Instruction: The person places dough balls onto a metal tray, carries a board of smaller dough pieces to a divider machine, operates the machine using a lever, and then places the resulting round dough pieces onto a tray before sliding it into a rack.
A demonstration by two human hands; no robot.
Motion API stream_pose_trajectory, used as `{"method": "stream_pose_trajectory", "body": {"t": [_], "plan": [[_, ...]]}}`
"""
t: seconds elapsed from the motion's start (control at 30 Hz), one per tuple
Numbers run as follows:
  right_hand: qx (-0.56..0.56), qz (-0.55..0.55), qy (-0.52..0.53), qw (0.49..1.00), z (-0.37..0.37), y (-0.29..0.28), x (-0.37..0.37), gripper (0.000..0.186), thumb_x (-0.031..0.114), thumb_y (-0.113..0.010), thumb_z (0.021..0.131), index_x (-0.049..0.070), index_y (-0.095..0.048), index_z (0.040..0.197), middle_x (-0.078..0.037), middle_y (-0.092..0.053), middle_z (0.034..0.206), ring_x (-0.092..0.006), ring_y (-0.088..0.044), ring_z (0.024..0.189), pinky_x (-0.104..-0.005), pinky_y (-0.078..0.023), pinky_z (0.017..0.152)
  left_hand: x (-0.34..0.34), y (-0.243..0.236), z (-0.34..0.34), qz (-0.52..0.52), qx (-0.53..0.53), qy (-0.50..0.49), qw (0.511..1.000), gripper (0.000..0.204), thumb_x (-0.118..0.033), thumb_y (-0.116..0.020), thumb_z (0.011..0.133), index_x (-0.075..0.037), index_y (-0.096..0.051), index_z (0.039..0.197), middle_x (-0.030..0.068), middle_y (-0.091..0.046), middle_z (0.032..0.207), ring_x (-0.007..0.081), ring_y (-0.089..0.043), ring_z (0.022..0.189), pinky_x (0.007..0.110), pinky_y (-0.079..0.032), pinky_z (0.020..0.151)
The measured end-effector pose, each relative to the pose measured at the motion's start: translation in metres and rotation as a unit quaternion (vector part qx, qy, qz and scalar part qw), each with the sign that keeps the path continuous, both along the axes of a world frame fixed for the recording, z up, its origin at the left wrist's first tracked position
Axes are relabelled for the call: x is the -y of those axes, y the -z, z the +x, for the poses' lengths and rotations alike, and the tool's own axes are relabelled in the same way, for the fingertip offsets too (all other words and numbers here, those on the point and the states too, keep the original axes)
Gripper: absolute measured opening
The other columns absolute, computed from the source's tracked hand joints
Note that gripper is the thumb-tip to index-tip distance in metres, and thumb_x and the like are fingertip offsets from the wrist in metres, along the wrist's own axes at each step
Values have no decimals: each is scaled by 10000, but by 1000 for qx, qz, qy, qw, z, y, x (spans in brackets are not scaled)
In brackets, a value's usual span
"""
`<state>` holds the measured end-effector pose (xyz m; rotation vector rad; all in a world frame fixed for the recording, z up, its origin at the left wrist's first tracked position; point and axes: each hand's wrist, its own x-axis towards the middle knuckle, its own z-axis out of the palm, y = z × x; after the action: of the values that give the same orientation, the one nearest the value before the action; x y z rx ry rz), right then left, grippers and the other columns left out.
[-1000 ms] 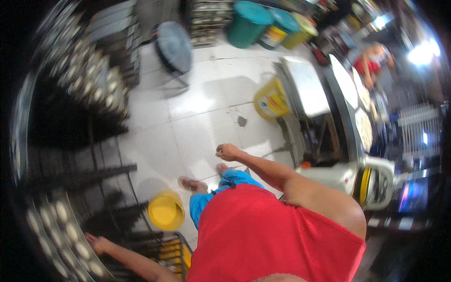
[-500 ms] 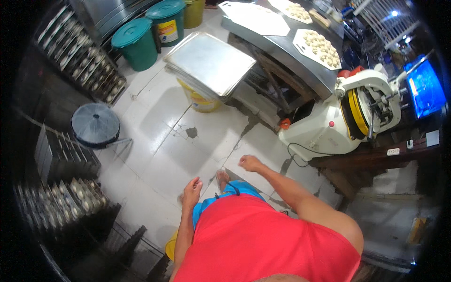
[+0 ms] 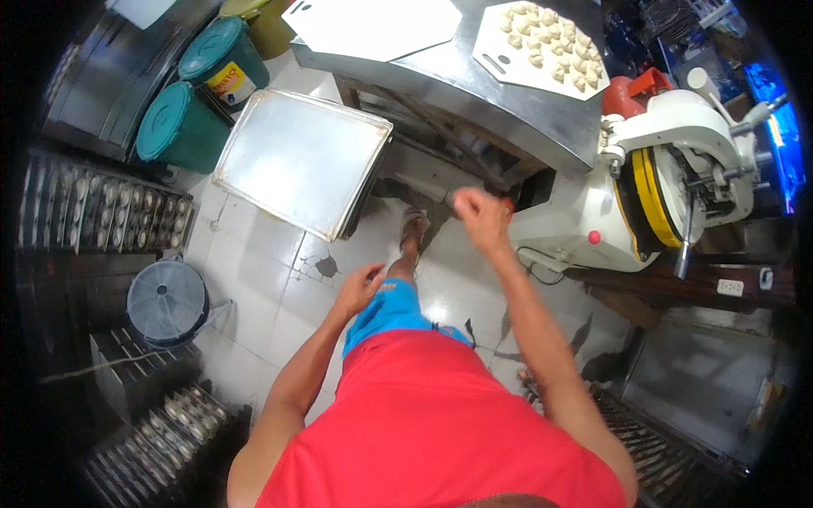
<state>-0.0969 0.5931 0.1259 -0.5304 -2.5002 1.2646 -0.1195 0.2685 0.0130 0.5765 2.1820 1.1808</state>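
Observation:
My left hand (image 3: 360, 289) hangs above the floor near my blue shorts, its fingers loosely apart and nothing in them. Farther forward and to the right is my right hand (image 3: 483, 218), seen from its back; its fingers are bent under and blurred, and no held thing shows. It touches nothing I can see, between the steel table and the cream-coloured machine (image 3: 559, 212) with a yellow ring and lever. Left of the hands is a stack of metal baking trays (image 3: 301, 161). On the steel table (image 3: 440, 72), pieces of dough (image 3: 550, 42) sit on a white board (image 3: 500, 63).
Another white board (image 3: 373, 25) lies on the table's left part. Green lidded bins (image 3: 182, 127) stand at the far left. A round fan (image 3: 167, 302) and racks of filled trays (image 3: 106, 203) line the left side. Beneath me is a cracked tiled floor (image 3: 262, 279).
I have stepped forward, so the table, tray stack and machine appear nearer. My right hand has swung forward and up; my left hand has also come forward.

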Motion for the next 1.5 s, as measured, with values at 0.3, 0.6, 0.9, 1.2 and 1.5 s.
{"method": "stream_pose_trajectory", "body": {"t": [0.3, 0.6, 0.9, 1.2, 1.5], "plan": [[97, 312, 29, 945, -266, -40, -176, 602, 275, -693, 799, -47, -561, 1290, -269, -660, 1124, -435, -601, 1046, -522, -467, 906, -161, -30, -151, 67, 92, 10, 993, 358, -221, -628, 967, -30, -631, 1271, 177, -677, 1203, 285, -698, 982, 374, -565, 834], [79, 260, -44, 961, -207, -30, -161, 645, 292, -791, 770, 44, -546, 1312, -158, -582, 1129, -358, -520, 1057, -488, -396, 903, -252, -76, -235, 170, 309, -61, 934, 413, -258, -571, 1026, -21, -549, 1364, 106, -679, 1148, 151, -646, 1024, 294, -527, 864], [-1, -34, 261, 965, -126, -28, -123, 430, 81, -752, 835, 17, -561, 1215, -108, -616, 1118, -296, -579, 975, -440, -492, 891, -372, -124, -253, 192, 448, -106, 867, 215, -222, -563, 1001, -13, -581, 1048, 35, -598, 881, 87, -551, 754, 250, -472, 655], [-221, -699, 393, 556, -110, -47, -125, 367, 320, -559, 1026, 39, -506, 1256, -88, -557, 1077, -188, -501, 793, -434, -493, 898, -338, -137, -215, 194, 389, -71, 898, 132, -144, -580, 994, -22, -575, 1044, -2, -566, 828, 68, -517, 712, 250, -471, 637], [-108, -642, 467, 599, 61, -23, -63, 349, 318, -638, 987, 89, -557, 1237, -36, -592, 1040, -134, -466, 712, -317, -453, 656, -294, -109, -273, 282, 500, -202, 794, 687, -557, -252, 1054, -1, -425, 1419, 220, -505, 1450, 379, -466, 1358, 549, -347, 1151]]}}
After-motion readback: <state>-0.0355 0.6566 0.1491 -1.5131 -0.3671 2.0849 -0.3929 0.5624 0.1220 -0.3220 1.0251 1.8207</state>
